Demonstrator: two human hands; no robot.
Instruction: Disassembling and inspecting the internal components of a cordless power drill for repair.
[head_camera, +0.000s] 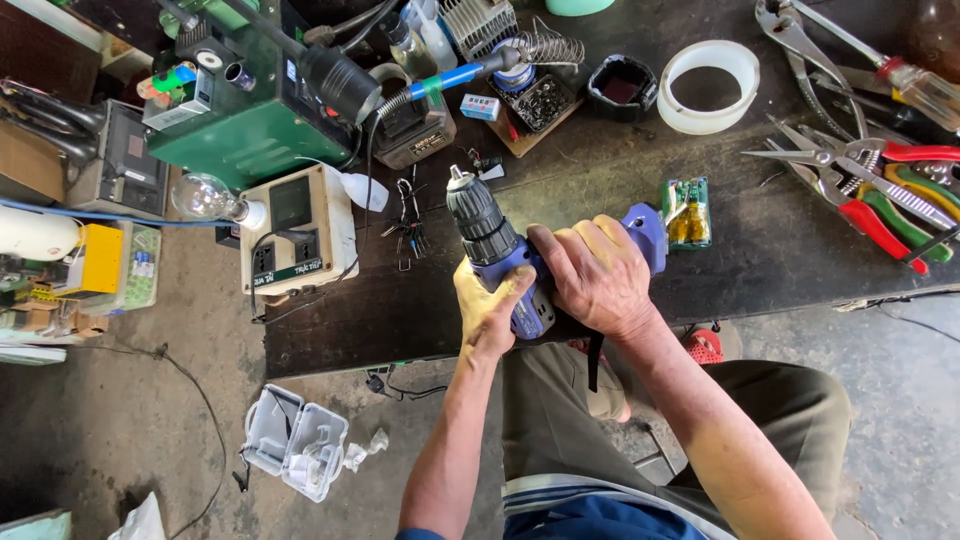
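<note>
I hold a blue and black cordless drill over the near edge of a dark workbench. Its chuck points up and away to the left. My left hand grips the drill body from below, thumb across the blue housing. My right hand wraps over the rear of the body and the handle, covering most of it. A small green circuit board lies on the bench just right of my right hand.
Pliers and cutters with red and green handles lie at the right, with a white tape ring behind them. A green box unit, a soldering iron and a beige socket box with a bulb stand at the left. On the floor lies a clear plastic case.
</note>
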